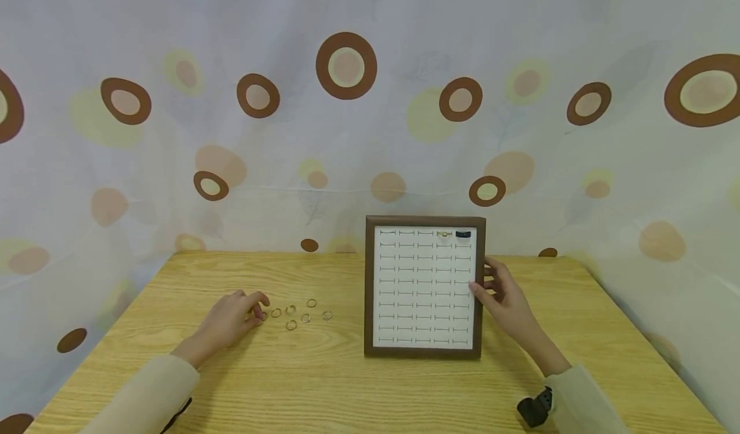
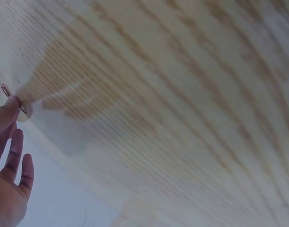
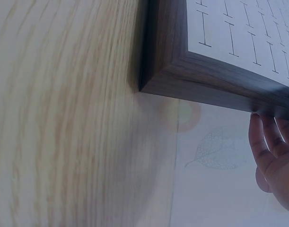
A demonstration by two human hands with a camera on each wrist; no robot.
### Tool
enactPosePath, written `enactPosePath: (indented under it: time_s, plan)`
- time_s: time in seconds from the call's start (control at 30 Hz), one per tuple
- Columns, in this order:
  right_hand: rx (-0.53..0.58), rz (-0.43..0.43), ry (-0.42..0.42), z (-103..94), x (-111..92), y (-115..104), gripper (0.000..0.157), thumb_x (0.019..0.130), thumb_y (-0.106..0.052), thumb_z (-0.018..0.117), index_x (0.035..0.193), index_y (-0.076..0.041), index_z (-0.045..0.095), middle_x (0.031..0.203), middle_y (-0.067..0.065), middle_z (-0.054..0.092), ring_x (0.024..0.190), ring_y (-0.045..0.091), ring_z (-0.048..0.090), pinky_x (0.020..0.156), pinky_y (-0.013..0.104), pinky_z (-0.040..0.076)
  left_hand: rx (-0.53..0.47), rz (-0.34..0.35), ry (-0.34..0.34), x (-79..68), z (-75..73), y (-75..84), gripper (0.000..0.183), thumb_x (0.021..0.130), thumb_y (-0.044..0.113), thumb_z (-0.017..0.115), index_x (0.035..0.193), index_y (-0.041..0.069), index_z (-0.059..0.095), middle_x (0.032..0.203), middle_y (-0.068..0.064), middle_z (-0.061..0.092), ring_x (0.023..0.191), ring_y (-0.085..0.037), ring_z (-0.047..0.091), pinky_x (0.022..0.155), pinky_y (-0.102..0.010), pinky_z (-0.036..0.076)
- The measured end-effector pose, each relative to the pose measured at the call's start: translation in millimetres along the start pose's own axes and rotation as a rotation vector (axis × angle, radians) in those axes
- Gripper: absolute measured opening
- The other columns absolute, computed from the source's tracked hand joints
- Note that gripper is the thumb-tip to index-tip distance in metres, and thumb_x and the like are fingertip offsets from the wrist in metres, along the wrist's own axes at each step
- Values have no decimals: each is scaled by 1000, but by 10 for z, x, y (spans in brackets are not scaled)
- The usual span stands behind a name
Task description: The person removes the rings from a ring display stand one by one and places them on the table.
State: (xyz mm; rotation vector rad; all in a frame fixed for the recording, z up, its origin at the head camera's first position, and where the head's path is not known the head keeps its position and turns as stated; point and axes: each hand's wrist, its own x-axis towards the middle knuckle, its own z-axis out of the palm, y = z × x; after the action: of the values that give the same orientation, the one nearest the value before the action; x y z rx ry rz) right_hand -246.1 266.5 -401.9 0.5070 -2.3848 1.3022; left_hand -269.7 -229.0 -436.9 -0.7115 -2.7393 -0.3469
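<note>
At the left of the table, my left hand (image 1: 234,318) reaches down with thumb and forefinger pinching a small ring (image 2: 23,108), its other fingers loosely spread. Several more thin metal rings (image 1: 291,325) lie scattered just right of that hand. A display board with a brown wooden frame (image 1: 424,352) and a white slotted face (image 1: 424,286) stands upright, right of the middle. My right hand (image 1: 509,302) holds its right edge, thumb on the front and fingers behind. A gold ring (image 1: 444,234) and a dark ring (image 1: 463,234) sit in the top row of slots.
The wooden table (image 1: 312,389) runs back to a patterned curtain (image 1: 347,138) behind and along both sides. A black strapped device (image 1: 534,408) is on the right wrist, by the cream sleeve (image 1: 586,402).
</note>
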Motion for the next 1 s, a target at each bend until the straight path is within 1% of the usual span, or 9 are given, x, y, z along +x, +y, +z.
enactPosePath:
  time_s: [0.33, 0.47, 0.57, 0.7, 0.77, 0.9, 1.0]
  plan:
    - [11, 7, -5, 2, -1, -2, 52, 91, -14, 54, 137, -4, 32, 113, 14, 52, 91, 6, 55, 71, 17, 49, 23, 13, -6, -9, -21, 13, 23, 76, 12, 72, 97, 15, 62, 76, 12, 64, 68, -8, 51, 61, -27, 42]
    - [11, 6, -6, -1, -1, 2, 52, 91, -14, 54, 137, -4, 31, 113, 14, 52, 91, 6, 55, 71, 17, 49, 13, 10, -3, 31, -52, 41, 25, 77, 12, 71, 100, 14, 62, 75, 11, 63, 68, -9, 51, 60, -27, 41]
    - [2, 1, -2, -1, -2, 5, 52, 91, -14, 54, 137, -3, 31, 113, 14, 52, 91, 6, 54, 72, 16, 49, 5, 14, 4, 93, -85, 77, 26, 77, 12, 71, 101, 14, 62, 76, 10, 62, 69, -11, 52, 61, -28, 41]
    - [-8, -2, 0, -2, -5, 2, 52, 91, -14, 54, 137, -3, 31, 114, 14, 52, 91, 6, 54, 72, 16, 49, 21, 63, 35, 203, -152, 149, 28, 76, 13, 73, 102, 14, 63, 77, 8, 63, 71, -14, 55, 64, -32, 43]
    - [-8, -4, 0, -2, -5, 0, 52, 91, -14, 54, 137, -3, 31, 113, 14, 52, 91, 5, 54, 72, 16, 49, 35, 89, 53, 263, -189, 194, 28, 75, 16, 73, 102, 15, 62, 78, 8, 63, 71, -14, 55, 65, -32, 44]
    - [-4, -15, 2, 1, -4, 1, 52, 91, -13, 54, 136, -3, 32, 113, 13, 52, 91, 7, 55, 72, 16, 49, 46, 121, 82, 390, -256, 321, 29, 75, 21, 74, 101, 18, 62, 81, 7, 64, 71, -12, 54, 63, -30, 44]
    - [-1, -15, 1, 4, -2, 4, 52, 91, -12, 54, 137, -3, 32, 113, 14, 52, 91, 6, 55, 72, 16, 49, 47, 153, 112, 476, -310, 437, 29, 75, 24, 74, 102, 19, 62, 83, 6, 65, 73, -13, 55, 64, -30, 44]
